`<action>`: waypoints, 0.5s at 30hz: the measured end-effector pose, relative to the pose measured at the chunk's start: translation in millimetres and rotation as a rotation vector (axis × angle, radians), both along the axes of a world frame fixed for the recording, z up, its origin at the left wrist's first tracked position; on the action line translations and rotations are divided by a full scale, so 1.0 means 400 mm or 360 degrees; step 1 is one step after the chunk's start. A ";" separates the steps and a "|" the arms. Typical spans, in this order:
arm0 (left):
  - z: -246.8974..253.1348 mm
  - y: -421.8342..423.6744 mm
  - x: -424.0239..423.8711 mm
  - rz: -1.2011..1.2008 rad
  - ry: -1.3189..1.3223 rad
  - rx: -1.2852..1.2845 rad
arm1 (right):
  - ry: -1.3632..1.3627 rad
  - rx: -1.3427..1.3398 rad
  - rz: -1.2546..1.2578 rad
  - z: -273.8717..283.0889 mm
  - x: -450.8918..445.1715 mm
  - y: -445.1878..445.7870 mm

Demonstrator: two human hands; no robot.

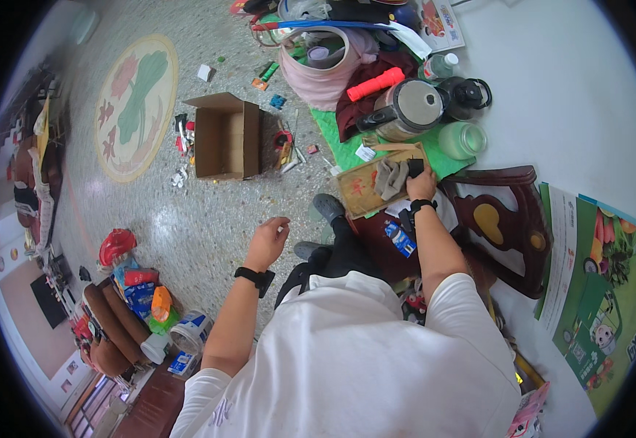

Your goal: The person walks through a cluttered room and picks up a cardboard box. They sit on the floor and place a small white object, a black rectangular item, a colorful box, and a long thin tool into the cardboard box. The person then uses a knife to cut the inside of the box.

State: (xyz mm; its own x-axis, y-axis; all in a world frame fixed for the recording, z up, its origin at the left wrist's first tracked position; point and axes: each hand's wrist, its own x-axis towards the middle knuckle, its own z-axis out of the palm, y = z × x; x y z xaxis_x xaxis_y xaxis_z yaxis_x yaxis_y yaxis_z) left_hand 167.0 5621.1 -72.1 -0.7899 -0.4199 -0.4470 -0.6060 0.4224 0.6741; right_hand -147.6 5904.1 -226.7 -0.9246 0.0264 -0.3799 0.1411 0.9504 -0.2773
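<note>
My right hand (421, 185) has its fingers on a small black object (415, 167) at the right end of a shallow wooden tray (370, 186). A crumpled grey cloth (391, 178) lies in the tray beside it. My left hand (267, 241) hangs over the speckled floor, fingers slightly bent and nothing in them. Ahead of it stands an open cardboard box (225, 137), its inside bare. Small items, among them a red roll (282, 139), lie on the floor on both sides of the box.
Beyond the tray, a green cloth (326, 131) bears an electric kettle (414, 107), a glass jar (462, 140) and a red flashlight (375, 84). A pink fabric basket (323, 76) stands behind. A carved wooden chair (493, 219) is at the right, a blue packet (400, 239) near my right forearm.
</note>
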 end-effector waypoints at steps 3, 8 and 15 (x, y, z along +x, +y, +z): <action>0.000 -0.001 0.017 0.0025 -0.0026 -0.0019 | -0.0008 -0.0085 -0.0022 -0.008 -0.001 0.017; -0.008 -0.002 0.044 0.0055 -0.0037 -0.0005 | 0.0139 -0.0495 -0.0404 -0.002 0.008 0.009; -0.002 0.006 0.055 0.0067 -0.0077 -0.0008 | 0.0410 -0.0652 0.0103 0.050 0.080 -0.055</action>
State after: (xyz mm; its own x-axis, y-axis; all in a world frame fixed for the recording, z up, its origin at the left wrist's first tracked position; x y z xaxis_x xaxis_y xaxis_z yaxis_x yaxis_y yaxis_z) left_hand 189.2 5623.4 -73.0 -0.7490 -0.4547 -0.4819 -0.6551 0.3992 0.6415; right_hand -115.5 5882.3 -206.7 -0.9847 -0.1382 -0.1058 -0.0371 0.7604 -0.6483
